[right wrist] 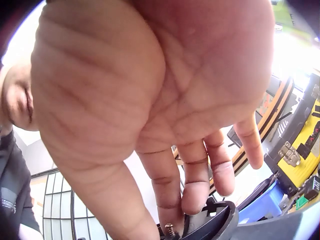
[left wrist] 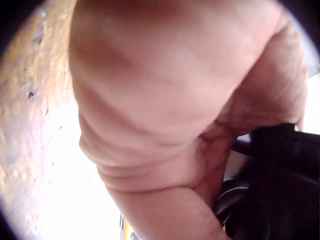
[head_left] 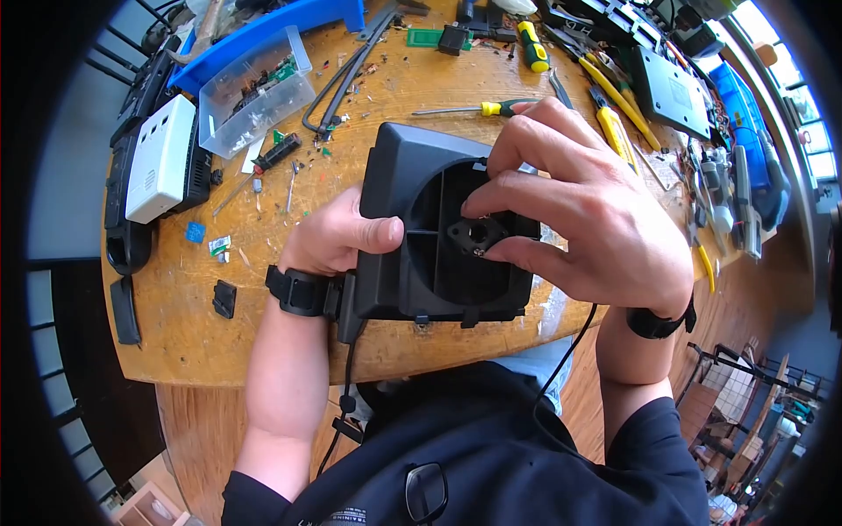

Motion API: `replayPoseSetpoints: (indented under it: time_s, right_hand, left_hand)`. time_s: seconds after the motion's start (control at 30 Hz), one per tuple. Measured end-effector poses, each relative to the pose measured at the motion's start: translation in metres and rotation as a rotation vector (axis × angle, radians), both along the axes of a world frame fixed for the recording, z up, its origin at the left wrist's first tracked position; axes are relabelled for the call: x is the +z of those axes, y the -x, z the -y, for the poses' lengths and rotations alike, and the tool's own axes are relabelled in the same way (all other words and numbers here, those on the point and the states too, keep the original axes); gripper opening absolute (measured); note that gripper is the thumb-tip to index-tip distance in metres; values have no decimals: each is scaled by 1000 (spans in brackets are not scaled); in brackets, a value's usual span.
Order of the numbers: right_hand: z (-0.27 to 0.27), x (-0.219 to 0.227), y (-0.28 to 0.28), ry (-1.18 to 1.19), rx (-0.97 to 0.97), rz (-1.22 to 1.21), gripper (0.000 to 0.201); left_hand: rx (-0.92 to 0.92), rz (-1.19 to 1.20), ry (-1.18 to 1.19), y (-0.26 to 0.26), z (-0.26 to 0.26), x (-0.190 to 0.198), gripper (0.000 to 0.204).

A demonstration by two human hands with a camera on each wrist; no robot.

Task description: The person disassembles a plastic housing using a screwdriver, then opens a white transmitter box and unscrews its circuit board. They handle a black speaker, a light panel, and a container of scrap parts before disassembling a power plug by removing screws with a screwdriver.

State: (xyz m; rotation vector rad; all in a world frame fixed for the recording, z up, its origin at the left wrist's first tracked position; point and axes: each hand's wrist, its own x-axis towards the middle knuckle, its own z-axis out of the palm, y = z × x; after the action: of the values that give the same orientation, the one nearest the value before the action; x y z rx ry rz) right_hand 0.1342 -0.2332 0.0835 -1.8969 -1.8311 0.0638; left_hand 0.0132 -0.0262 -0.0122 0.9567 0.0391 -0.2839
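Note:
A black plastic housing [head_left: 399, 175] with a large round recess stands tilted over the workbench. My left hand [head_left: 338, 232] grips its left side, thumb over the front face and the other fingers hidden behind. My right hand [head_left: 596, 202] reaches into the recess. Its thumb and index finger pinch a small black flanged piece [head_left: 459, 234] with a round hole in its middle. A small screw [right wrist: 170, 229] shows between the thumb and index finger in the right wrist view. The right hand's other fingers stay spread over the housing's rim.
Around the wooden workbench [head_left: 351, 359] lie a yellow-and-green screwdriver [head_left: 491, 109], pliers [head_left: 614, 131] and a clear bin [head_left: 254, 96] of small parts. A white device [head_left: 162, 158] stands at left. A grey panel [head_left: 671, 92] lies at back right. Loose scraps dot the left side.

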Motion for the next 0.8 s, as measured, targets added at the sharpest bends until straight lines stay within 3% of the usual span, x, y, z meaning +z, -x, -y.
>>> replayPoseSetpoints:
  time_s: [0.8]
  right_hand:
    - [0,3,11,48,-82,120,31]
  left_hand:
    - [-53,12,164,-1,5,-1,64]
